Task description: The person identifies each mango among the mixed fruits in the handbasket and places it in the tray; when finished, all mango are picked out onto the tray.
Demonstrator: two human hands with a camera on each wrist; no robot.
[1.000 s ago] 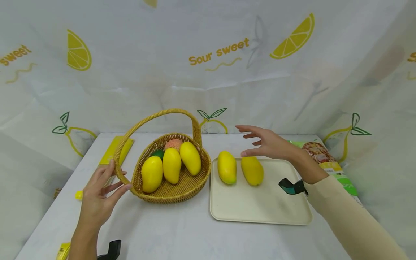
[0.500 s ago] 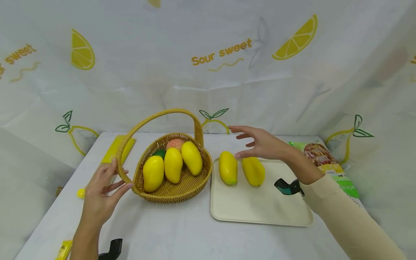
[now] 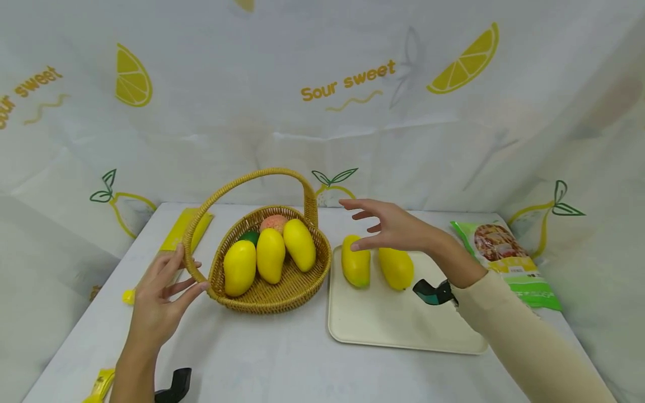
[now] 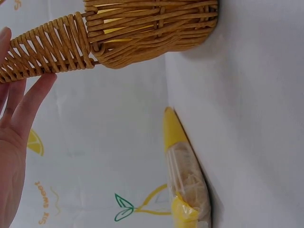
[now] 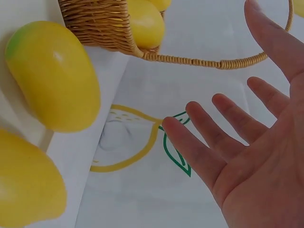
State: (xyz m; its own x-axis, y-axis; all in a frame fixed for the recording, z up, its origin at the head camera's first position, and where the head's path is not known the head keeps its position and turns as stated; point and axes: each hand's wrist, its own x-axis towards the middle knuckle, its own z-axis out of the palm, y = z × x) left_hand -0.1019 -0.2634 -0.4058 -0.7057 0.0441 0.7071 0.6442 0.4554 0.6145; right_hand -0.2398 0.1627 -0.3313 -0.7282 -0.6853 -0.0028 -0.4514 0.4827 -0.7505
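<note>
My left hand (image 3: 160, 302) holds the left end of the arched handle of a wicker basket (image 3: 272, 307) between thumb and fingers; the left wrist view shows fingertips against the woven handle (image 4: 45, 50). Inside the basket lie three yellow mangoes (image 3: 270, 256), a green fruit (image 3: 249, 237) and a pinkish round fruit (image 3: 274, 223). Empty, with fingers spread, my right hand (image 3: 395, 225) hovers above the back edge of a cream tray (image 3: 403, 330). Two more yellow mangoes, one on the left (image 3: 356, 268) and one on the right (image 3: 396, 270), rest on that tray.
A green printed food bag (image 3: 514, 263) lies behind the tray's right side. Left of the basket is a yellow-ended package (image 3: 176, 229), partly behind my left hand. A small yellow item (image 3: 102, 385) lies at the front left. A lemon-print curtain (image 3: 252, 112) hangs behind the table.
My right hand has moved left, from above the right tray mango to above the left one, still empty. My left hand keeps its hold on the basket handle. The head view has shifted slightly.
</note>
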